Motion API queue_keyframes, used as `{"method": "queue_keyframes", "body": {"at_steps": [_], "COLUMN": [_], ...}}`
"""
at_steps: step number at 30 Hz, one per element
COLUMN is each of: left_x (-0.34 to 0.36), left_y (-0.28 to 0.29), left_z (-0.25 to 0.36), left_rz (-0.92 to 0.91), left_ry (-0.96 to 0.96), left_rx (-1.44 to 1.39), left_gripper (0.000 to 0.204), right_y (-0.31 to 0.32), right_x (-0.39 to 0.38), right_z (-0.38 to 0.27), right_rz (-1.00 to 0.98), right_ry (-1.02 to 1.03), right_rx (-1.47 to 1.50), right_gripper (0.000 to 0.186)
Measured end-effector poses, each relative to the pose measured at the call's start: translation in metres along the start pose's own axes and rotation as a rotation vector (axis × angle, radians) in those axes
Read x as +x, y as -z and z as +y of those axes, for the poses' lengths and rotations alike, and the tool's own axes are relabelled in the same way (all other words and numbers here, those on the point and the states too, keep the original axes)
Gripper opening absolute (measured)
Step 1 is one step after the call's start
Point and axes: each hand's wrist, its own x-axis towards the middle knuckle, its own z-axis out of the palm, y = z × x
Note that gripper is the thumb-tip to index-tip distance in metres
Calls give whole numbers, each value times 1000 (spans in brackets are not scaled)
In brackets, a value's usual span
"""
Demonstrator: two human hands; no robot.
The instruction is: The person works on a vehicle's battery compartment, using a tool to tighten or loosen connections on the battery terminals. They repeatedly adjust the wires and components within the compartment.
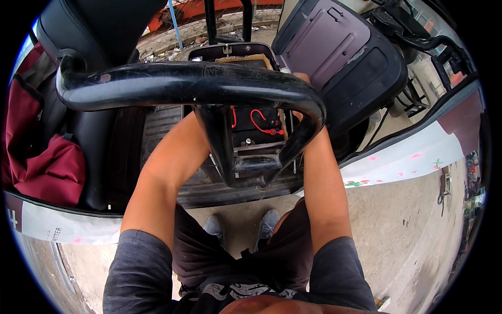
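Observation:
Both my arms reach forward into an open battery box (196, 52) under a thick black tubular bar (193, 83). Inside it, below the bar, lie black batteries (251, 137) with a red cable (256, 119) and a red terminal connector. My left forearm (175, 144) runs in at the box's left side; the bar hides the hand and its fingers. A small part of my right hand (301, 78) shows past the bar at the box's right edge, beside a small whitish piece (285, 70). Its fingers are mostly covered, so any grip stays unseen.
A seat base (361, 57) stands tipped up at the right. Dark red cloth (49, 167) lies at the left by a black seat. The ribbed floor (209, 193) surrounds the box. A white patterned cover (402, 154) edges the vehicle. Wire fencing (188, 21) is beyond.

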Motion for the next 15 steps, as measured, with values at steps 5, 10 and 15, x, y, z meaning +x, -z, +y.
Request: {"method": "queue_keyframes", "body": {"at_steps": [5, 10, 15], "left_x": [1, -2, -1], "left_y": [-4, -3, -4], "left_z": [-2, -9, -4], "left_rz": [-8, -20, -36], "left_ry": [-9, -3, -19], "left_rx": [10, 13, 9], "left_gripper": [26, 26, 26], "right_y": [4, 24, 47], "right_x": [10, -7, 17], "right_z": [6, -71, -93], "right_rz": [-43, -20, 165], "right_ry": [32, 26, 359], "right_rx": [181, 275, 418], "right_gripper": [31, 25, 29]}}
